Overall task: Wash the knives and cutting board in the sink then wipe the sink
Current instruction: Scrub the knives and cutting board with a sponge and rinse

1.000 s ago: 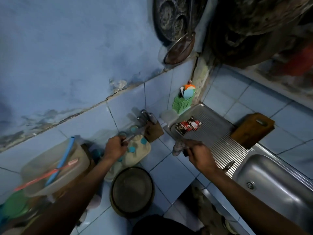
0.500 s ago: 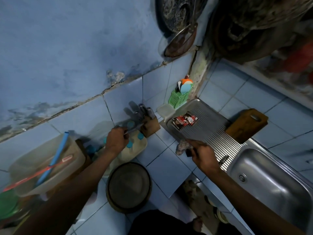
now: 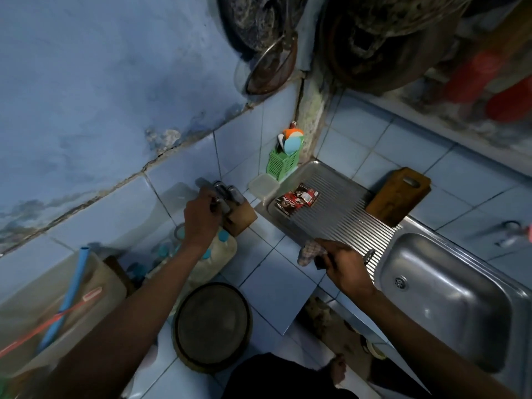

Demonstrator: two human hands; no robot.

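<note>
A wooden knife block point(image 3: 243, 217) stands against the tiled wall with metal knife handles point(image 3: 230, 192) sticking out of it. My left hand point(image 3: 201, 218) is at the block, its fingers closed around one of those handles. My right hand point(image 3: 344, 264) rests at the front edge of the ribbed drainboard point(image 3: 339, 214) and grips a dark-handled knife. Only the knife's tip point(image 3: 370, 252) shows past my fingers. A checked cloth point(image 3: 306, 252) lies just left of that hand. The wooden cutting board point(image 3: 398, 194) leans on the back tiles behind the drainboard. The steel sink point(image 3: 449, 300) is at the right.
Red sachets point(image 3: 298, 198) lie on the drainboard. A green utensil holder point(image 3: 283, 162) and a small plastic box point(image 3: 263, 187) sit in the corner. A round dark pan point(image 3: 213, 326) lies near me. A plastic tub point(image 3: 37, 309) stands left. A tap point(image 3: 508, 236) is at the far right.
My left hand has moved up from the cream container to the knife block and closed on a handle. My right hand has kept its grip and place on the drainboard's edge.
</note>
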